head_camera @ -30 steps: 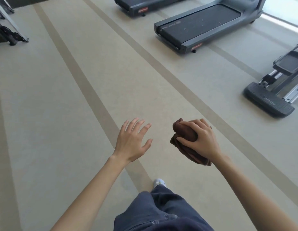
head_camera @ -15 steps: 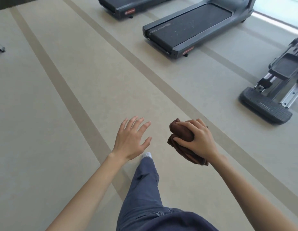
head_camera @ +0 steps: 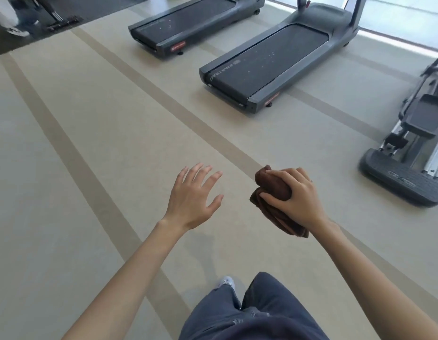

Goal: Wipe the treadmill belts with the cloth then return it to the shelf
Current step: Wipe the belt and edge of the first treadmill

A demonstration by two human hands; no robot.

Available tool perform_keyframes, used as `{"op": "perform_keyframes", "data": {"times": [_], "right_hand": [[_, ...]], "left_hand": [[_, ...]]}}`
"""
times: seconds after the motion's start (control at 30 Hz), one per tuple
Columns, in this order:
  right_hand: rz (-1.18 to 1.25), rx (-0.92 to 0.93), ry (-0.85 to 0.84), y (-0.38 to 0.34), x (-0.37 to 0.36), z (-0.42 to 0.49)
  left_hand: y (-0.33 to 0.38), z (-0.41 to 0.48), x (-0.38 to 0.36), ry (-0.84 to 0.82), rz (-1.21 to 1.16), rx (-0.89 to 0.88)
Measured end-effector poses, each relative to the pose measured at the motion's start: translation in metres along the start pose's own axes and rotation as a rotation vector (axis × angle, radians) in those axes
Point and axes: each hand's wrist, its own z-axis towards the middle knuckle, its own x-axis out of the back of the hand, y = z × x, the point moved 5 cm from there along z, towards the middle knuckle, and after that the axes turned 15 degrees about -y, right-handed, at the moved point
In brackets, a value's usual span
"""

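1. Cloth (head_camera: 273, 188), brown and bunched, sits in the right hand (head_camera: 297, 201), fingers and thumb curled round it, above the floor (head_camera: 115, 119) and well short of the near belt (head_camera: 269, 62).
2. Left hand (head_camera: 192, 200) is spread and empty.
3. Step in hand, as I judge it: the walk-up. Crouch at the belt's rear end, flatten the cloth, then wipe in long overlapping strokes before moving to the far belt (head_camera: 186, 18).

Brown cloth (head_camera: 274, 190), dark grey treadmills (head_camera: 267, 62) with black belts, beige floor (head_camera: 90, 143) with tan stripes.
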Motion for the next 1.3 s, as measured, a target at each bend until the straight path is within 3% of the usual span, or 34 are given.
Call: {"op": "perform_keyframes", "data": {"times": [0.37, 0.8, 1.3], "right_hand": [[0.017, -0.029, -0.047, 0.104, 0.007, 0.099], [-0.024, -0.058, -0.053, 0.247, 0.121, 0.269], [-0.04, -0.166, 0.002, 0.372, 0.165, 0.364]], "left_hand": [[0.003, 0.144, -0.024, -0.094, -0.013, -0.035], [0.05, 0.379, 0.025, -0.081, -0.056, -0.029], [0.057, 0.581, 0.023, -0.144, -0.02, -0.133]]}}
